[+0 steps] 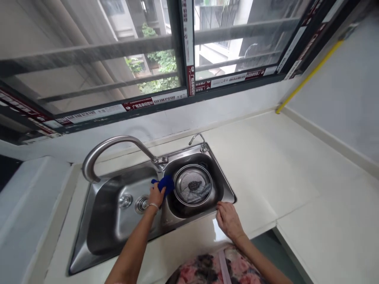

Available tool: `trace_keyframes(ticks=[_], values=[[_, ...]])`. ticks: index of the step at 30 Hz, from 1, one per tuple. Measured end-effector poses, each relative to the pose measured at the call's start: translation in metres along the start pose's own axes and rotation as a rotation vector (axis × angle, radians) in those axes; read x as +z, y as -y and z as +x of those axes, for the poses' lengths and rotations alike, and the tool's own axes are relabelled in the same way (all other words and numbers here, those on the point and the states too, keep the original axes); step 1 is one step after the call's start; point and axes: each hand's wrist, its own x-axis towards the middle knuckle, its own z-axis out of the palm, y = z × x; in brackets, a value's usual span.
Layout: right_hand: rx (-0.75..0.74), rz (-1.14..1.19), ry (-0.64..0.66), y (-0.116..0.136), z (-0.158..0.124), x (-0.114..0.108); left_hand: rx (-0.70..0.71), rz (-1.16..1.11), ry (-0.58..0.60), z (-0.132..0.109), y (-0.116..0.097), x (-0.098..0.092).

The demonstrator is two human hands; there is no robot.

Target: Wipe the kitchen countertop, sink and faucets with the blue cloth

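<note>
**Blue cloth [165, 185] clenched over a stainless steel double sink [77, 256]**

Nearest the head camera, a floral garment [213, 268] was seen at the bottom of the view, and both forearms were extended past it over the surface [266, 169]. The left hand [156, 195], circled at the wrist by a silver bracelet [153, 206], was clenched around the cloth, which was held at the divider between the two bowls, its bunched end pushed out towards the right bowl. The cloth was judged to be soft and light, likely to crumple under any grip, and best taken by its gathered middle; whether it was wet could not be told. The right hand [227, 221] was released, grasping nothing, with its fingers laid loosely at the sink's front rim.

Just beyond, a round wire-mesh strainer basket [192, 185] was seated in the right bowl, a dark lump and crumpled clear plastic lying inside it. A drain [141, 204] was set in the left bowl. Farther off, a curved gooseneck faucet [118, 142] was mounted behind the bowls — and above it all, a dark-framed window [183, 47] was fitted, with green foliage [160, 65] seen through the glass.
</note>
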Motion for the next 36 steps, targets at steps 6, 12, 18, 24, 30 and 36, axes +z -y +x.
trace_keyframes(ticks=[6,12,18,24,30,36], values=[[-0.046,0.016,-0.063,-0.005,-0.005,0.005,0.089,0.090,0.086,-0.063,0.028,0.012],[-0.098,0.016,-0.044,-0.015,-0.016,0.009,0.117,0.174,0.190,-0.109,0.050,0.012],[-0.162,-0.012,-0.026,-0.023,-0.023,0.012,0.075,0.133,0.155,-0.112,0.053,0.024],[-0.146,-0.060,0.035,-0.025,-0.026,0.009,-0.009,-0.010,0.102,-0.083,0.036,0.026],[-0.120,-0.064,0.068,-0.020,-0.019,0.004,-0.077,-0.089,0.044,-0.028,0.009,0.015],[-0.061,-0.039,0.054,-0.012,-0.013,0.004,-0.100,-0.083,0.004,0.029,-0.019,-0.008]])
